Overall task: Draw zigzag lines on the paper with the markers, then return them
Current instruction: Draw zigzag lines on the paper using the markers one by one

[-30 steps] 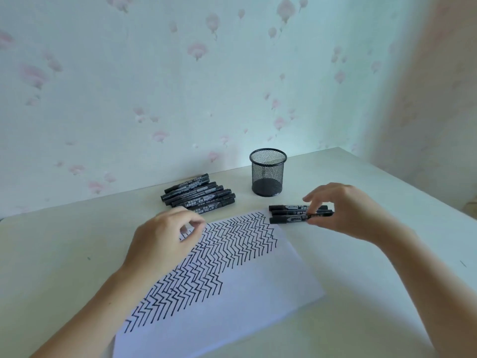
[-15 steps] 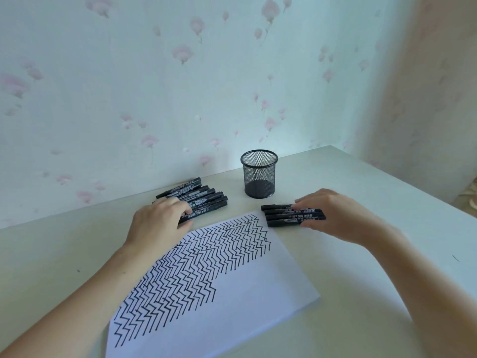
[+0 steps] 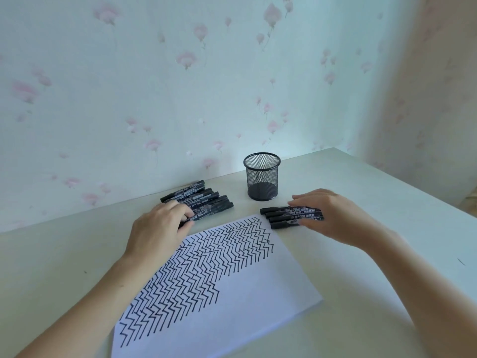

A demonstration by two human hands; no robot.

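Item: paper point(image 3: 232, 288). White sheet lying flat and askew on my table point(image 3: 387, 202), near edge toward me. Its upper left half carries rows of black zigzag lines; the lower right half is blank.

Item: left group of markers point(image 3: 204, 200). Black capped markers, side by side in a loose row just beyond the paper's far left corner, angled up to the right, near the wall. I cannot count them exactly; my hand covers their near ends.

Item: right group of markers point(image 3: 289, 217). Four black capped markers, stacked parallel and roughly level, just beside the paper's far right corner and in front of the pen cup.

Item: pen cup point(image 3: 262, 177). Black wire mesh, upright, between the two marker groups and a little farther back. No marker stands in it.

Item: my left hand point(image 3: 160, 228). Knuckles up, fingers curled down onto the near ends of the left group of markers; whether they actually grip one I cannot tell.

Item: my right hand point(image 3: 327, 215). Palm down, fingers fairly straight, lying across the right ends of the right group of markers, thumb against the nearest one.

Item: wall point(image 3: 180, 86). Pale, with pink flower print, behind the table.
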